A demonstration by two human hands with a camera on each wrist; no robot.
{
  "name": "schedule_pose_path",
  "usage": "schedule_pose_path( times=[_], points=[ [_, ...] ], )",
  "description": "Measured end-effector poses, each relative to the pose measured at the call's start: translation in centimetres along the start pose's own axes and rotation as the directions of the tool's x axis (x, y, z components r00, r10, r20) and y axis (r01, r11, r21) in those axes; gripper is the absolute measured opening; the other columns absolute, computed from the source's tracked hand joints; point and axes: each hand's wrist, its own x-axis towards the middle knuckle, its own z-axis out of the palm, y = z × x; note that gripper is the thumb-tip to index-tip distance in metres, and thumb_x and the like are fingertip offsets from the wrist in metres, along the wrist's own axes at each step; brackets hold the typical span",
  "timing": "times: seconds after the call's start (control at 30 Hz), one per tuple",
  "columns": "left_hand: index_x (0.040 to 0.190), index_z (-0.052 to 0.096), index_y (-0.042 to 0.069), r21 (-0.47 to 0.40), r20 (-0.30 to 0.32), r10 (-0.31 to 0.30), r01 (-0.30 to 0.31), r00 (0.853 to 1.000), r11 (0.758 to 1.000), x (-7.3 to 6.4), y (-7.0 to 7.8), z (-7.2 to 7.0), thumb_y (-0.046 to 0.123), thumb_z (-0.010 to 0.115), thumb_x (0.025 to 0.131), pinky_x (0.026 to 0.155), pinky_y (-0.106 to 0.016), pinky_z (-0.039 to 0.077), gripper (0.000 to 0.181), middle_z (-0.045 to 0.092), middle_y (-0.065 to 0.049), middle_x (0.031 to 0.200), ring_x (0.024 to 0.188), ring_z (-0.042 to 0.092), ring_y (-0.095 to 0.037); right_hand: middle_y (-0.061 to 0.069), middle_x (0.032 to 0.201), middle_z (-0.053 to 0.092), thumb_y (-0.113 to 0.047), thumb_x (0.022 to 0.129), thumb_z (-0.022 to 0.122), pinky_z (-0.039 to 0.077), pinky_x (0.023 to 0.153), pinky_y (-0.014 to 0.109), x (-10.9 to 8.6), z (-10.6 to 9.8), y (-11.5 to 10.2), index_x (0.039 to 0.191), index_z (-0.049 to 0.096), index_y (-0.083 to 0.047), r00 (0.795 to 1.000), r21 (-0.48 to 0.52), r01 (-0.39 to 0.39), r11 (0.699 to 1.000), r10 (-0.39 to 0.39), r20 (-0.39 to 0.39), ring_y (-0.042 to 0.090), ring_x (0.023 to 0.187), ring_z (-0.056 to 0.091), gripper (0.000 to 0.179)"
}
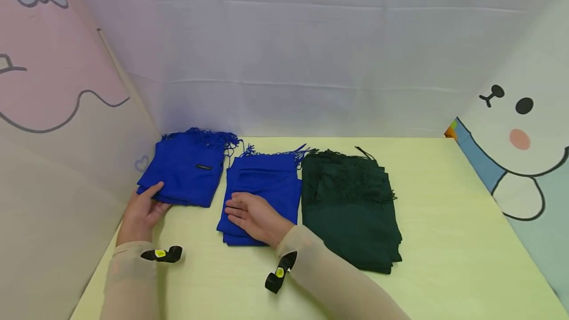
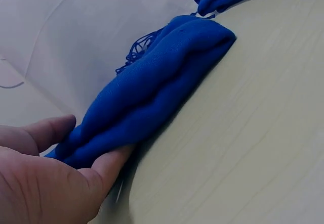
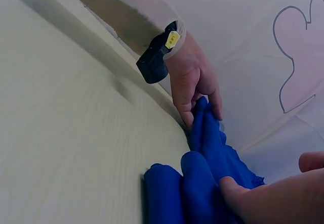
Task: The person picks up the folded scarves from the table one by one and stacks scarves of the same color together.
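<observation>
A folded blue scarf (image 1: 188, 177) with a fringe and a small dark label lies at the far left. My left hand (image 1: 144, 211) grips its near left corner, thumb on one side and fingers on the other; the left wrist view shows the thick folded edge (image 2: 152, 92) between them. Beside it lies a second folded blue scarf (image 1: 266, 177), fringe toward the back. Over its front left part is my right hand (image 1: 255, 216), fingers loosely extended. In the right wrist view those right fingers (image 3: 273, 198) overlap the nearer blue folds (image 3: 195, 183).
A folded dark green scarf (image 1: 351, 216), its fringe partly lying across the top, sits right of the blue ones. Pale yellow tabletop (image 1: 453, 221) extends to its right. White cloth (image 1: 293, 63) rises at the back, with cartoon-printed panels (image 1: 511, 127) at the sides.
</observation>
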Motion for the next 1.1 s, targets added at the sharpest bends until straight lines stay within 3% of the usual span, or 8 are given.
schedule_pose_path(
  times=[0.17,0.37,0.47,0.8,1.1],
  points=[
    [0.153,0.000,0.055,0.017,0.093,-0.044,0.043,0.995,0.999,-0.1,-0.1,0.1,-0.003,0.051,0.100,0.110,-0.043,0.027,0.094,0.002,0.014,0.165,0.149,0.013,-0.015,0.028,0.150,0.039,-0.011,0.103,0.049,0.031,0.116,0.050,1.2,0.5,0.2,0.149,0.035,0.007,0.999,0.033,-0.018,0.999,0.020,-0.051,0.042,0.140,0.038,0.052],
    [0.154,-0.004,0.052,0.030,0.130,-0.063,0.059,0.990,0.998,-0.4,-0.3,0.1,-0.004,0.048,0.101,0.111,-0.046,0.020,0.093,-0.003,0.010,0.166,0.149,0.010,-0.019,0.031,0.149,0.038,-0.011,0.101,0.050,0.033,0.114,0.051,2.1,0.9,0.4,0.146,0.037,0.010,0.994,0.049,-0.042,0.998,0.047,-0.096,0.044,0.140,0.037,0.051],
    [0.155,-0.002,0.050,0.005,0.098,-0.065,0.065,0.993,0.998,-0.5,-0.4,0.2,-0.008,0.046,0.100,0.111,-0.043,0.021,0.093,0.001,0.011,0.165,0.148,0.011,-0.017,0.033,0.149,0.037,-0.011,0.100,0.051,0.033,0.114,0.053,2.5,1.3,0.3,0.146,0.038,0.010,0.993,0.061,-0.056,0.997,0.062,-0.105,0.046,0.140,0.036,0.052],
    [0.158,0.010,0.042,-0.247,-0.047,-0.061,0.047,0.997,0.968,-0.2,-1.0,0.2,-0.014,0.044,0.098,0.116,-0.034,0.020,0.089,0.015,0.015,0.162,0.146,0.021,-0.007,0.038,0.146,0.036,-0.014,0.098,0.054,0.031,0.114,0.055,4.6,2.7,0.2,0.149,0.029,0.009,0.985,0.135,-0.087,0.987,0.106,-0.138,0.050,0.140,0.033,0.062],
    [0.157,0.012,0.042,-0.456,-0.071,-0.146,0.098,0.987,0.885,-0.2,-0.8,0.5,-0.014,0.047,0.097,0.116,-0.031,0.022,0.089,0.019,0.020,0.159,0.144,0.024,-0.005,0.038,0.147,0.035,-0.015,0.099,0.051,0.028,0.117,0.053,6.6,3.4,0.6,0.149,0.025,0.014,0.987,0.152,-0.083,0.985,0.102,-0.121,0.049,0.140,0.033,0.063]
  ],
)
